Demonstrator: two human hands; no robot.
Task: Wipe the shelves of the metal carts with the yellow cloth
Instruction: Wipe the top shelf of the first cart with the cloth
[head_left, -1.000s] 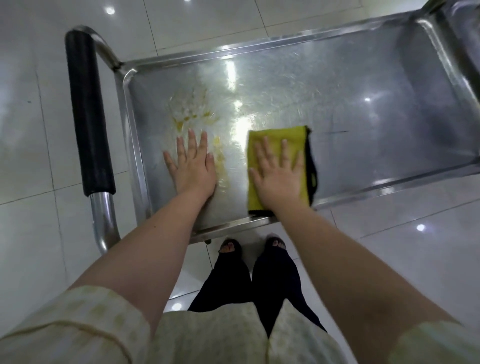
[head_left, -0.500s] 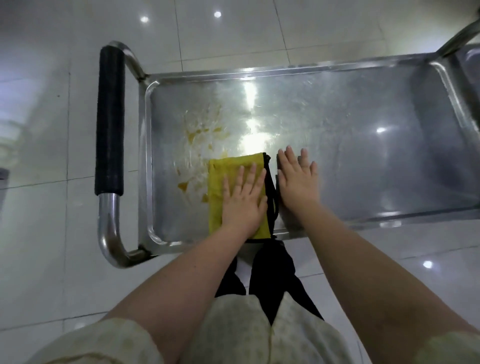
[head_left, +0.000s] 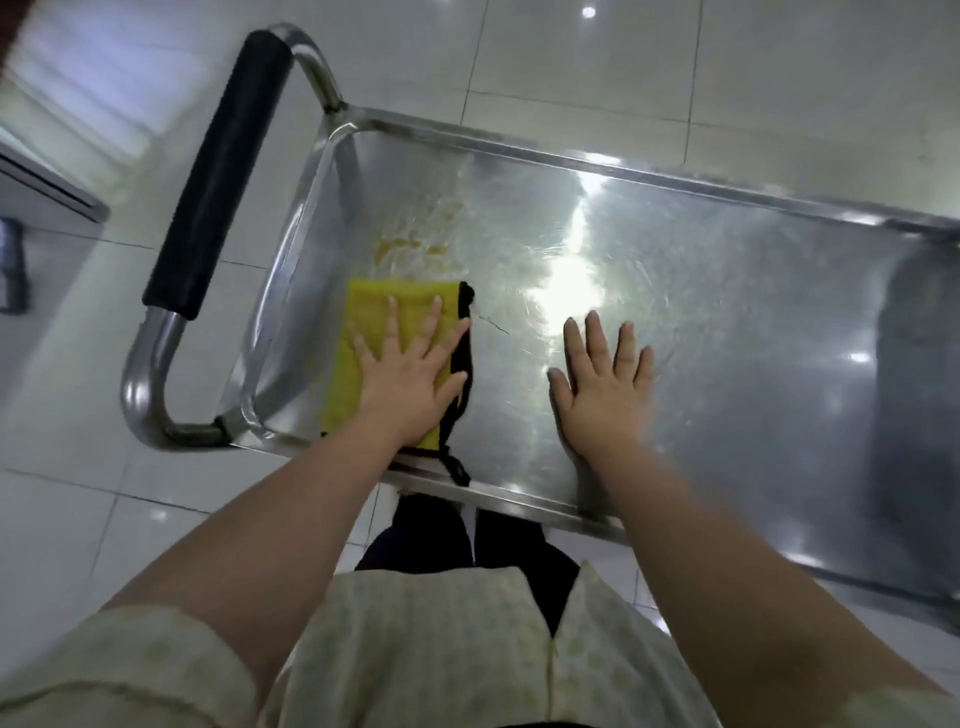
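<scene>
The metal cart's top shelf (head_left: 727, 312) fills the view, shiny and scratched. A folded yellow cloth (head_left: 374, 322) with black edging lies flat near the shelf's left end. My left hand (head_left: 410, 374) presses on the cloth with fingers spread and straight. My right hand (head_left: 605, 384) rests flat on bare metal to the right of the cloth, apart from it. Just beyond the cloth's far edge, brownish-yellow smears (head_left: 415, 244) mark the shelf.
The cart's push handle (head_left: 218, 171) with a black grip stands at the left end. White tiled floor (head_left: 623, 62) surrounds the cart. A grey object's edge (head_left: 41, 192) shows at the far left. My legs stand against the shelf's near rim (head_left: 519, 493).
The cloth passed from under my right hand to under my left, then slid left toward the handle end. My right hand now lies on bare metal farther from the cloth.
</scene>
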